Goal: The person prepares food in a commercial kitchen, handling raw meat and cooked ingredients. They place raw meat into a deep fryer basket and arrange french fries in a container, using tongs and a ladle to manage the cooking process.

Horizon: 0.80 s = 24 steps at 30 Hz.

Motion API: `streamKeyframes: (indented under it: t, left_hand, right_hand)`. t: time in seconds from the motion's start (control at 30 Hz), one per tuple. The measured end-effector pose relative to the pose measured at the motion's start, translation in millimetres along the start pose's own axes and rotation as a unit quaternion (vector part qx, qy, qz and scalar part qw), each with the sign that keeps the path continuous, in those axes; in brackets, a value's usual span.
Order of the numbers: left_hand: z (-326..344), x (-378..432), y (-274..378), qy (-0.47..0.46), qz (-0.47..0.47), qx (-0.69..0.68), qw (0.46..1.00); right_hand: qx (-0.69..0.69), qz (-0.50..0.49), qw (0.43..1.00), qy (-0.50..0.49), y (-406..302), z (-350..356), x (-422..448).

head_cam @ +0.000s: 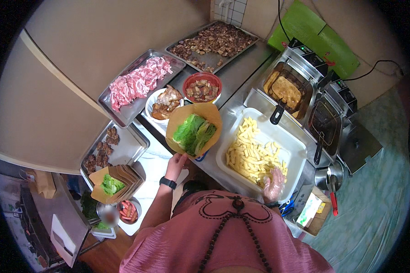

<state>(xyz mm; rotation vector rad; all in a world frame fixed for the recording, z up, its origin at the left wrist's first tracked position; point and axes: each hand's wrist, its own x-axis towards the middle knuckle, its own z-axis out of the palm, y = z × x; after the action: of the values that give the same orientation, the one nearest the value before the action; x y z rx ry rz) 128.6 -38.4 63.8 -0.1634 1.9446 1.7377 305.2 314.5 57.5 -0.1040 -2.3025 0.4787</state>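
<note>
My left hand [177,166], with a dark band on the wrist, pinches the near rim of an open kraft paper box [216,117]. Green lettuce leaves [194,133] line the inside of that box. My right hand [273,184] wears a clear plastic glove and reaches into a white plastic tub [295,153], low among crinkle-cut potato fries [247,153]. Whether its fingers hold any fries cannot be made out. Just beyond the box are a white bowl of browned meat pieces [165,104] and a red bowl of cut meat [202,89].
At right stands a twin deep fryer [280,105] with baskets; food fries in one. Trays of raw sliced meat [140,82] and chopped cooked meat [222,41] lie behind. Stacked paper boxes [123,184] and a bowl of sausages [128,211] occupy the left.
</note>
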Motion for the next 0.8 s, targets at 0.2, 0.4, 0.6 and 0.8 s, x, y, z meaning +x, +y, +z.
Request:
streamKeyframes:
  t: [0.2, 0.4, 0.6, 0.8]
  left_hand:
    - [-45, 10, -5, -0.138, 0.031, 0.073, 0.987]
    - [-73, 56, -13, 0.046, 0.011, -0.047, 0.998]
    - [-88, 101, 27, 0.151, 0.016, -0.246, 0.957]
    - [-94, 135, 48, 0.128, 0.006, -0.255, 0.958]
  right_hand:
    - [-0.089, 0.095, 0.987, -0.097, -24, -11, 7]
    - [-0.115, 0.116, 0.979, -0.122, -34, -12, 12]
    - [-0.129, 0.099, 0.974, -0.158, -21, -7, 5]
    - [-0.128, 0.102, 0.971, -0.176, -21, -6, 5]
